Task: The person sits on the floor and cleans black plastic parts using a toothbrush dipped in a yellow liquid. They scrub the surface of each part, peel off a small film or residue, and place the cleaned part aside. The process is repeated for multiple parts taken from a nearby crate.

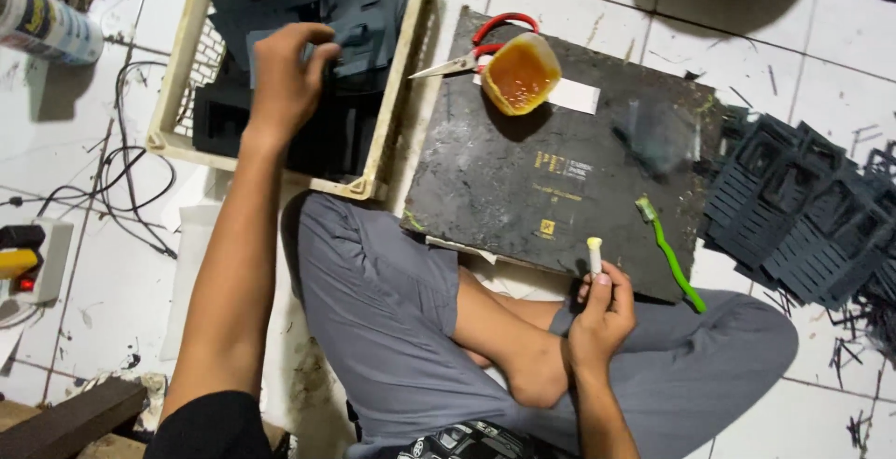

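Head view, left hand: left hand (285,72) reaches to 11 o'clock into the cream slatted plastic crate (177,95); fingers curled and pinching the top dark grey cut foam piece (317,11) of the pile.
Head view, foam piece: lies directly under the left fingertips, touching them, on top of the stack. The crate stands just beside the left knee, likely so the arm can reach it without the person shifting.
Head view, right hand: right hand (602,314) at 5 o'clock, above the crossed legs, closed around a small white stick-shaped applicator (595,254), tip up. Held upright, probably to keep the tip off the trousers.
Head view, work surface: black rectangular board (551,179) on the white tiled floor (821,58), dead ahead at 12 o'clock; the applicator tip sits at its near edge.
Head view, on the board: tilted clear plastic cup of amber glue (521,72) at the far edge, near the red-handled scissors (476,48) and a white paper strip (574,95); green-handled toothbrush (670,254) at the near right edge, just beside the right hand.
Head view, 3 o'clock: heap of dark grey slotted foam pieces (803,216) on the floor, well apart from the crate.
Head view, 9 o'clock: white power strip (37,258) with black cables (131,179); spray can (47,20) at 10 o'clock.
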